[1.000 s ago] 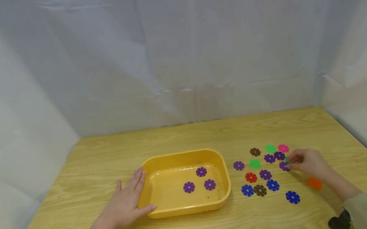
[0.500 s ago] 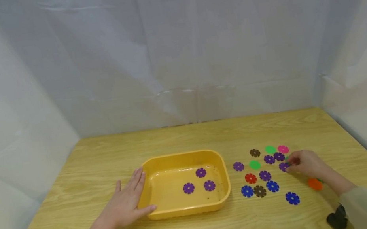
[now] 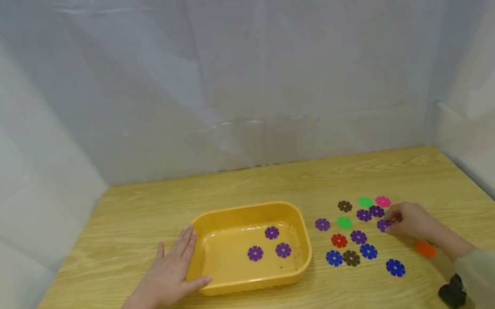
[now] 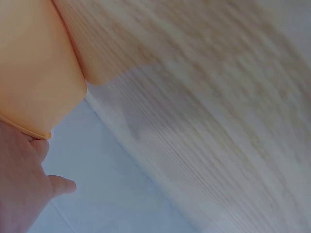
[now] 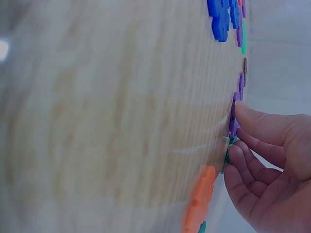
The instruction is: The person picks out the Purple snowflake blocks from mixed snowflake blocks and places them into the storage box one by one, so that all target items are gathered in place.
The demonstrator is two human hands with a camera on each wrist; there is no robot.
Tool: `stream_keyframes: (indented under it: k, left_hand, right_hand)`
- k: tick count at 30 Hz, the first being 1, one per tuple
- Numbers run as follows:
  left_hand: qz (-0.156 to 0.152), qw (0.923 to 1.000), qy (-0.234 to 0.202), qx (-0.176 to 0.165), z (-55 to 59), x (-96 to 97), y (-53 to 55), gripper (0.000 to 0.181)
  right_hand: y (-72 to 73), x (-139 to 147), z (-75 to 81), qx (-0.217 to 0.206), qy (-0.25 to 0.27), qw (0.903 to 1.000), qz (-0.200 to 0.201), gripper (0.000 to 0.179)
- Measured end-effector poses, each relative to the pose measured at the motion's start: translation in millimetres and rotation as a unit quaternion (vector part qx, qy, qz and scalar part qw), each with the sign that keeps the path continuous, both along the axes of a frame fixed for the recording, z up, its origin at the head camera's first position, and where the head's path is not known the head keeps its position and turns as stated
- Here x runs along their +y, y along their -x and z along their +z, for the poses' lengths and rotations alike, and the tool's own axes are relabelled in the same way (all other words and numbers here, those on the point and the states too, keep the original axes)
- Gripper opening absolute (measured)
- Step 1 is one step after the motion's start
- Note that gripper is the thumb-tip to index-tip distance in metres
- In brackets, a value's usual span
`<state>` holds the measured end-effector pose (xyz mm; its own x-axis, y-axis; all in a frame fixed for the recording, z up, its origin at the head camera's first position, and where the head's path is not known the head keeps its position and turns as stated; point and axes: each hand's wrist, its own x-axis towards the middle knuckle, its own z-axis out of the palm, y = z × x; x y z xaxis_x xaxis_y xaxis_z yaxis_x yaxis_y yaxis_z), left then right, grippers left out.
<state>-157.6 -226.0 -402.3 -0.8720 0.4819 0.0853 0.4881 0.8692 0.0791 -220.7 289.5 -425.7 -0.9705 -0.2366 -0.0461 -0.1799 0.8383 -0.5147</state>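
Note:
My left hand (image 3: 167, 275) rests on the left end of a yellow plastic tray (image 3: 258, 283), fingers straight along the rim and thumb over its front corner. Three purple slotted discs (image 3: 255, 253) lie flat in the tray. To the right, my right hand (image 3: 413, 221) pinches a purple slotted disc (image 3: 382, 225) at the edge of a loose group on the table. In the right wrist view, the thumb lies against this purple disc (image 5: 234, 114), and the curled fingers are beside a green disc (image 5: 227, 154) that they partly cover.
Around the right hand lie blue (image 3: 395, 267), red (image 3: 339, 240), brown (image 3: 351, 258), pink (image 3: 383, 201), light green (image 3: 344, 222) and orange discs (image 3: 425, 249), plus several more purple discs (image 3: 358, 237). White sheeting (image 3: 234, 70) walls the wooden table (image 3: 233, 189) at the back and sides.
My right hand has shifted slightly left, its fingertips staying at the same purple disc. A bit of green now shows beside the orange disc. The left hand and tray have not moved.

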Motion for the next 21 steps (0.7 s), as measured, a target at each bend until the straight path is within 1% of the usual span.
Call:
stream_keyframes:
  k: [3,9,16,21]
  left_hand:
    - [0.0,1.0,0.003,0.004,0.3,0.4,-0.1,0.09]
    - [-0.001,1.0,0.002,0.004,0.8,1.1,-0.9,0.09]
    - [0.0,1.0,-0.004,0.003,1.4,1.1,-1.2,0.09]
    - [0.0,1.0,-0.004,0.002,1.6,0.9,-0.9,0.09]
  right_hand:
    - [-0.8,-0.8,1.2,0.001,0.005,1.0,0.0,0.018]
    - [-4.4,-4.7,2.4,0.0,0.009,0.9999,-0.013,0.017]
    - [-6.3,-8.4,3.7,0.016,0.0,0.9998,-0.013,0.016]
    - [-7.9,-8.7,5.4,0.029,0.016,0.9994,-0.009,0.01]
